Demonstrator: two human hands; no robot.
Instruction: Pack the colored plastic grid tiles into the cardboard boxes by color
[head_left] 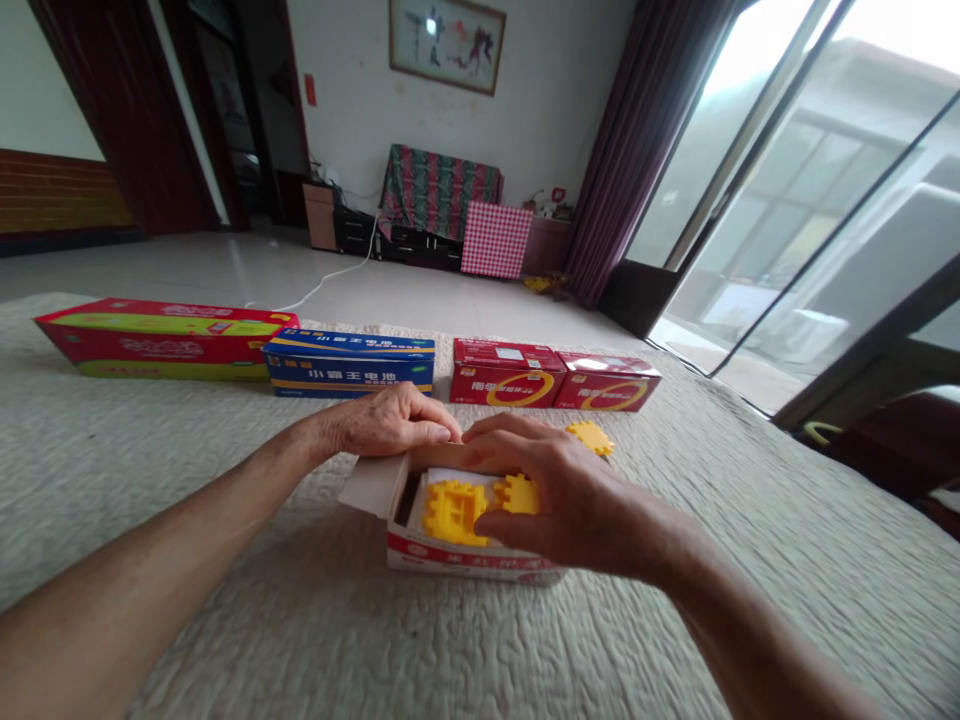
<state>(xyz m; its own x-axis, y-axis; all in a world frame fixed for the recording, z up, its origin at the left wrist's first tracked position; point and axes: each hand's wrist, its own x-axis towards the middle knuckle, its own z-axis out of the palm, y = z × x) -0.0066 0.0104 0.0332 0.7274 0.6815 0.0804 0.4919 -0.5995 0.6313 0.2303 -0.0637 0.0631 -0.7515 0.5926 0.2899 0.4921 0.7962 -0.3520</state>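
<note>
An open cardboard box (480, 563), white with red print, stands in front of me on the quilted cover. Inside lie yellow toothed plastic building blocks (454, 512) against something white. My left hand (397, 418) is curled at the box's back rim, thumb along the edge, pinching the cardboard there; its fingertips are partly hidden. Over the box's right half arches my right hand (559, 490), thumb and fingers apart. Its fingertips reach the back rim, while the thumb is beside another yellow block (517, 493). A side flap (369, 484) sticks out to the left.
Behind the box stand a long red-and-green carton (180, 345), a blue carton (349, 365) and two red cartons (506, 375). One yellow block (591, 437) is just beyond my right hand. Farther off are a cloth-covered cabinet (442, 190) and glass doors (810, 200).
</note>
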